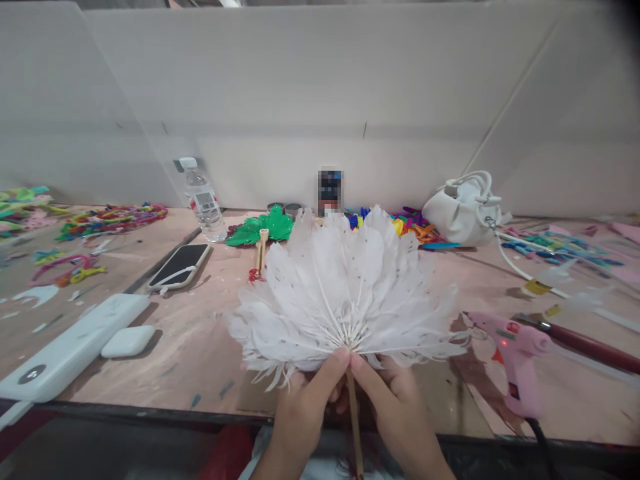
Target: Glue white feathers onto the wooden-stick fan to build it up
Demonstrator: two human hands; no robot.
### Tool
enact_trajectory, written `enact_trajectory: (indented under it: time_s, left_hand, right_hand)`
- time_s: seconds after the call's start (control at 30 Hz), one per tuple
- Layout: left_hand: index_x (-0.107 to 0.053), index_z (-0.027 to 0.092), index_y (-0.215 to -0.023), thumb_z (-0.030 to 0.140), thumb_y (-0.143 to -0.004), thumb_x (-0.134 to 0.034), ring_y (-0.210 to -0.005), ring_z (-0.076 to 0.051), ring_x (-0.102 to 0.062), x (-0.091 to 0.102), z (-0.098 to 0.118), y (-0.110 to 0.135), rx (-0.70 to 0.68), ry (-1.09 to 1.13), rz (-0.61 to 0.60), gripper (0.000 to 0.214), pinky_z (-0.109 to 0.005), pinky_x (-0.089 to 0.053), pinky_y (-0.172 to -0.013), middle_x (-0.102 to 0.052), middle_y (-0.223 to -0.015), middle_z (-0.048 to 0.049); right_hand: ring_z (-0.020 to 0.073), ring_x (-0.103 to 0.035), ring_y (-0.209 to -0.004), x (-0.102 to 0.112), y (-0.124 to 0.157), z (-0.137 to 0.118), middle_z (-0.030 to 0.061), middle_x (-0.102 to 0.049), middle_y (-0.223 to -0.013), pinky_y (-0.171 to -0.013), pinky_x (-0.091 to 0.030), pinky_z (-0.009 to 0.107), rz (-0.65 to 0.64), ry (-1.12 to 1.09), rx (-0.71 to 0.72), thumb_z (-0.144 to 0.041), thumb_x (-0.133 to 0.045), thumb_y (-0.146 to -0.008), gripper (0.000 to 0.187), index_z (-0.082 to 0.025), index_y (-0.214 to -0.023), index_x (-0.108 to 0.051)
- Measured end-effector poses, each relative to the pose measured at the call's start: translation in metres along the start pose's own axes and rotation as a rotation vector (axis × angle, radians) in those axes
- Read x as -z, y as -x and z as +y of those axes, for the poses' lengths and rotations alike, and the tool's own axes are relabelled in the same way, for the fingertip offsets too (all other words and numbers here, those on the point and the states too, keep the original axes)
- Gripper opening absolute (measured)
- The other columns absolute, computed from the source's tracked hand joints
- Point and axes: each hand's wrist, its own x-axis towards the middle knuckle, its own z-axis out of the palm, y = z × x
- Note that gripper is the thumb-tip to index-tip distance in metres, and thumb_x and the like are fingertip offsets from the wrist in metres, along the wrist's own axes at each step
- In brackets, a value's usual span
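Note:
A white feather fan [345, 293] with a thin wooden handle [354, 420] is held upright over the near edge of the table. My left hand [305, 407] pinches the base of the feathers from the left. My right hand [395, 407] pinches the same base from the right. The thumbs and forefingers of both hands meet where the feather quills join the handle.
A pink glue gun [515, 353] lies to the right with a red light on. A phone [179, 265], water bottle [203, 200], white power bank [70, 350] and small white case [127, 341] are on the left. A green fan [260, 230], a white bag [463, 207] and coloured craft pieces lie behind.

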Motion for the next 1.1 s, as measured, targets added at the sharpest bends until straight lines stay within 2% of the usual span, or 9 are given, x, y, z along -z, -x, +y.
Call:
enact_trajectory:
  time_s: [0.1, 0.23, 0.37, 0.47, 0.57, 0.77, 0.93, 1.0, 1.1]
  left_hand:
    - [-0.053, 0.02, -0.047, 0.064, -0.075, -0.083, -0.044, -0.012, -0.051, 0.002, 0.001, 0.0, 0.13, 0.138, -0.153, 0.06, -0.024, -0.042, -0.045, -0.05, -0.046, 0.0021]
    - [-0.062, 0.022, -0.049, 0.07, -0.078, -0.075, -0.05, -0.021, -0.064, 0.003, 0.001, 0.0, 0.111, 0.074, -0.186, 0.058, -0.031, -0.053, -0.05, -0.064, -0.051, -0.0045]
    - [-0.076, 0.023, -0.061, 0.065, -0.08, -0.074, -0.08, -0.031, -0.078, 0.0, -0.002, -0.001, -0.033, -0.035, -0.085, 0.047, -0.041, -0.066, -0.083, -0.08, -0.071, -0.0084]
    - [-0.084, 0.023, -0.079, 0.053, -0.08, -0.081, -0.1, -0.032, -0.079, 0.002, -0.005, -0.002, -0.145, -0.114, 0.063, 0.031, -0.046, -0.059, -0.105, -0.085, -0.091, -0.0077]
    - [-0.086, 0.025, -0.089, 0.047, -0.079, -0.083, -0.111, -0.033, -0.076, 0.008, -0.008, -0.002, -0.167, -0.207, 0.075, 0.024, -0.049, -0.049, -0.117, -0.085, -0.108, -0.0072]
    - [-0.087, 0.034, -0.091, 0.042, -0.079, -0.081, -0.111, -0.033, -0.076, 0.007, -0.006, 0.007, -0.273, -0.297, 0.131, 0.016, -0.045, -0.044, -0.12, -0.085, -0.107, -0.0056]
    - [-0.087, 0.035, -0.082, 0.037, -0.079, -0.077, -0.102, -0.031, -0.077, -0.006, 0.011, 0.011, -0.188, -0.322, 0.146, 0.01, -0.039, -0.05, -0.111, -0.086, -0.097, -0.0057]
    - [-0.083, 0.033, -0.07, 0.039, -0.083, -0.074, -0.087, -0.028, -0.078, -0.008, 0.016, 0.011, -0.159, -0.304, 0.092, 0.017, -0.036, -0.056, -0.101, -0.085, -0.081, -0.0051]
    - [-0.068, 0.031, -0.049, 0.041, -0.09, -0.065, -0.059, -0.023, -0.072, -0.008, 0.019, 0.012, -0.155, -0.281, -0.022, 0.043, -0.031, -0.06, -0.083, -0.072, -0.051, -0.0008]
  right_hand:
    - [0.013, -0.061, -0.05, -0.002, 0.001, -0.004, 0.0041, -0.068, -0.056, -0.05, -0.05, 0.021, -0.008, 0.013, -0.032, -0.067, -0.082, -0.078, 0.055, -0.015, -0.065, -0.07]
    - [0.0103, -0.052, -0.046, 0.002, -0.004, 0.002, 0.0006, -0.061, -0.052, -0.046, -0.042, 0.019, -0.005, 0.011, 0.02, -0.063, -0.083, -0.079, 0.053, -0.015, -0.064, -0.066]
    - [0.0085, -0.041, -0.046, 0.005, -0.01, 0.011, -0.005, -0.049, -0.05, -0.044, -0.036, 0.019, 0.033, 0.004, 0.101, -0.062, -0.082, -0.08, 0.053, -0.018, -0.064, -0.056]
    - [0.008, -0.036, -0.049, 0.005, -0.01, 0.013, -0.0081, -0.042, -0.053, -0.044, -0.032, 0.019, 0.093, -0.043, 0.093, -0.06, -0.082, -0.081, 0.052, -0.021, -0.067, -0.051]
    - [0.0074, -0.034, -0.048, 0.004, -0.007, 0.011, -0.0082, -0.041, -0.053, -0.043, -0.03, 0.018, 0.088, -0.025, 0.104, -0.061, -0.082, -0.081, 0.054, -0.021, -0.067, -0.049]
    - [0.0038, -0.031, -0.041, 0.0, -0.002, 0.003, -0.0091, -0.04, -0.048, -0.039, -0.025, 0.016, 0.057, -0.044, 0.05, -0.062, -0.082, -0.08, 0.056, -0.02, -0.064, -0.049]
    - [0.0033, -0.037, -0.037, 0.0, -0.002, 0.003, -0.0081, -0.045, -0.045, -0.038, -0.029, 0.014, 0.056, -0.071, 0.047, -0.061, -0.083, -0.08, 0.055, -0.018, -0.063, -0.053]
    - [0.0047, -0.042, -0.038, 0.003, -0.004, 0.006, -0.0059, -0.05, -0.046, -0.038, -0.033, 0.014, 0.023, -0.094, 0.051, -0.058, -0.083, -0.083, 0.053, -0.017, -0.063, -0.056]
    - [0.0076, -0.049, -0.042, 0.009, -0.008, 0.013, -0.0027, -0.056, -0.048, -0.041, -0.041, 0.016, -0.044, -0.107, 0.081, -0.054, -0.082, -0.085, 0.049, -0.017, -0.062, -0.06]
